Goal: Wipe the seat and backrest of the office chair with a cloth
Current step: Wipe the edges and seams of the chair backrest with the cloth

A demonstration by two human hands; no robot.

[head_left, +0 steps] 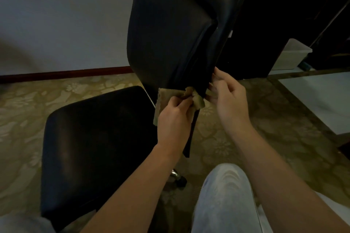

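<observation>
**Soft cloth at the foot of the backrest**

The cloth (166, 96) is a thin tan rag, light and limp. It is wrapped around the bottom edge of the backrest (170, 33): one flap lies flat on the front face and the rest is bunched under the lower right corner. It looks set to fold and slide on the smooth upholstery, so it is best held bunched in the palm rather than by a loose corner.

The left hand (173, 119) grips the cloth from below, its fingers curled round the wad. The right hand (232, 98) sits at the corner with the thumb raised and the fingers bent toward the edge. I cannot tell whether it pinches the cloth's tail or only steadies the backrest.

The backrest is black, glossy and padded. It probably gives a little under pressure, and the chair may roll or swivel, so bracing it with one hand seems wise. Its lower edge hangs clear above the seat (98, 138), and only the support bar (191, 134) crosses that gap.

There is open room to the left along the wall (66, 24) and over the patterned carpet (246, 128). On the right it is tighter, with dark furniture (284, 5) close behind the backrest and a pale plastic box (291, 56) beyond. The person's knee (225, 195) is just below the hands.
</observation>
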